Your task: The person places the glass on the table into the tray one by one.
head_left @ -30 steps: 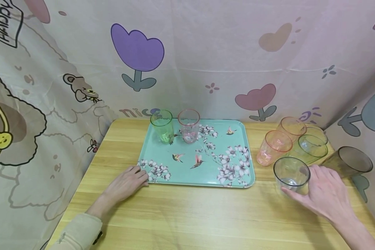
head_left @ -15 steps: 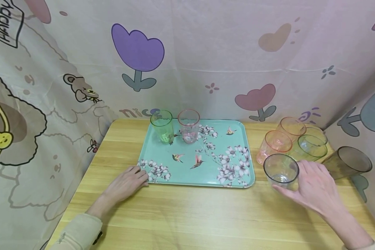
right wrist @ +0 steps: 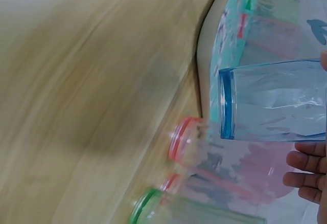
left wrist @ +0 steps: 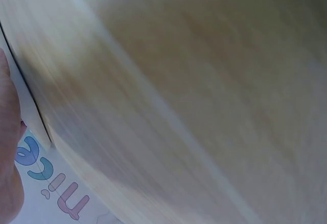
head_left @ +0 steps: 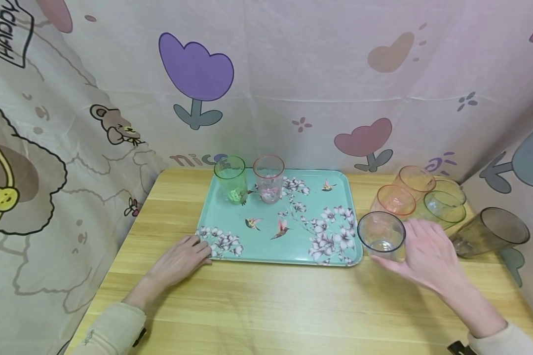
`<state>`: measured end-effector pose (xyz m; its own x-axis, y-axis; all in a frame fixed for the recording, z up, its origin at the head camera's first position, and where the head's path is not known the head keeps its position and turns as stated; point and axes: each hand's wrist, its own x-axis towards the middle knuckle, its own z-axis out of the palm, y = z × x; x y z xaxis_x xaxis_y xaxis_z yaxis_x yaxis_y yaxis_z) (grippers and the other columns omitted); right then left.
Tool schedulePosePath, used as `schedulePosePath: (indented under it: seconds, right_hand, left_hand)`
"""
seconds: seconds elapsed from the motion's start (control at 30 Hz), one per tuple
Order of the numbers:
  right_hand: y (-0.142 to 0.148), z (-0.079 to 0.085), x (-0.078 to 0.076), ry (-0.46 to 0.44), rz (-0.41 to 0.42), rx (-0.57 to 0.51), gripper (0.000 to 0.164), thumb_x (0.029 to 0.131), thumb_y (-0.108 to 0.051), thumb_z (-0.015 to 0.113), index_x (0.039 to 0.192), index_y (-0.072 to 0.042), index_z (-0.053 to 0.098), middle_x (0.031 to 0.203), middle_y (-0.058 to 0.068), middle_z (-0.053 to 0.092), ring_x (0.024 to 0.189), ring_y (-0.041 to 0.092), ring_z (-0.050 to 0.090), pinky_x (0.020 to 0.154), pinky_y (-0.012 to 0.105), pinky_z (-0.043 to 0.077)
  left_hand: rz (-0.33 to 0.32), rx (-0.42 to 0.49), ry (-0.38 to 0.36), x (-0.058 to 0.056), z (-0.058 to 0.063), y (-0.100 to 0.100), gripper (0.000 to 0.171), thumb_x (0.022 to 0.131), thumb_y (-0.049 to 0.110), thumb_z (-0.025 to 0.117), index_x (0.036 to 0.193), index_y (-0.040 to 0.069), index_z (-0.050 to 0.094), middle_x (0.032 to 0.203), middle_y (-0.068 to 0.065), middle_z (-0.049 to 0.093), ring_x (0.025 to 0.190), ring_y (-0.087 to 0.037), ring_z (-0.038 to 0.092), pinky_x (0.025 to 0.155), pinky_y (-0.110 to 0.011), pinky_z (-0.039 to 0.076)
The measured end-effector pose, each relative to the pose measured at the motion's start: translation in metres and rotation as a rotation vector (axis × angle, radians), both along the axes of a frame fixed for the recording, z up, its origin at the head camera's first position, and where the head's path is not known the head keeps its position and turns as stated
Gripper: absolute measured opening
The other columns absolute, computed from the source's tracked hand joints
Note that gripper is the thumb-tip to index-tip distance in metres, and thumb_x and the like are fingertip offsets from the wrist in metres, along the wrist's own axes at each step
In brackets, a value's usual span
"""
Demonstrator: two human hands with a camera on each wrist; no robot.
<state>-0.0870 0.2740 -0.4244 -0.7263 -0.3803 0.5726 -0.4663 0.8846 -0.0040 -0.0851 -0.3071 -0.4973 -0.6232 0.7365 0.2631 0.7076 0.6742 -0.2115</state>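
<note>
Gripping a clear tumbler, right hand at four o'clock of the tray, green tumbler and pink tumbler on it toward eleven, left hand relaxed at eight.

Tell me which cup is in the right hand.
The dark-rimmed, nearly clear cup by the tray; the right hand grips it, and no other cup is held.

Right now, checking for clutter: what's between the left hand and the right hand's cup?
The tray, nothing standing on that stretch, in the head view.
</note>
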Motion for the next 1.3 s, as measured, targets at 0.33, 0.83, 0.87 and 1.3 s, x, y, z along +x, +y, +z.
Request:
schedulePosePath:
  seconds: [0.33,0.83,0.87,1.3]
  right_hand:
    - [-0.025,0.003,-0.012,0.009,0.034,0.078,0.112,0.084,-0.1,0.02,0.092,0.005,0.06,0.076,0.016,0.06,0.071,0.033,0.057,0.066,0.043,0.045]
    - [-0.059,0.001,-0.032,-0.06,0.06,0.065,0.116,0.083,-0.101,0.019,0.1,0.005,0.064,0.09,0.02,0.067,0.084,0.036,0.062,0.076,0.046,0.05]
    - [-0.061,0.0,-0.034,-0.057,0.064,0.059,0.115,0.083,-0.1,0.018,0.099,0.004,0.064,0.086,0.017,0.065,0.082,0.034,0.061,0.075,0.045,0.049]
    - [-0.084,-0.005,-0.059,-0.104,0.065,-0.007,0.11,0.08,-0.101,0.034,0.109,0.001,0.063,0.087,0.012,0.063,0.083,0.032,0.061,0.077,0.043,0.048]
  left_hand:
    - [0.02,-0.018,-0.018,0.001,0.0,0.0,0.024,0.097,0.038,0.067,0.093,0.017,0.056,0.088,0.005,0.055,0.086,-0.016,0.049,0.085,-0.037,0.053]
    - [0.03,-0.021,-0.028,0.002,0.001,0.001,0.024,0.097,0.038,0.067,0.093,0.017,0.056,0.088,0.005,0.055,0.085,-0.015,0.048,0.084,-0.036,0.053]
    - [0.031,-0.022,-0.029,0.002,0.001,0.001,0.024,0.097,0.038,0.067,0.093,0.017,0.056,0.088,0.005,0.055,0.085,-0.015,0.049,0.084,-0.036,0.053]
    - [0.035,-0.031,-0.042,0.001,0.001,0.001,0.023,0.097,0.038,0.067,0.094,0.018,0.057,0.089,0.006,0.054,0.086,-0.015,0.048,0.085,-0.035,0.052]
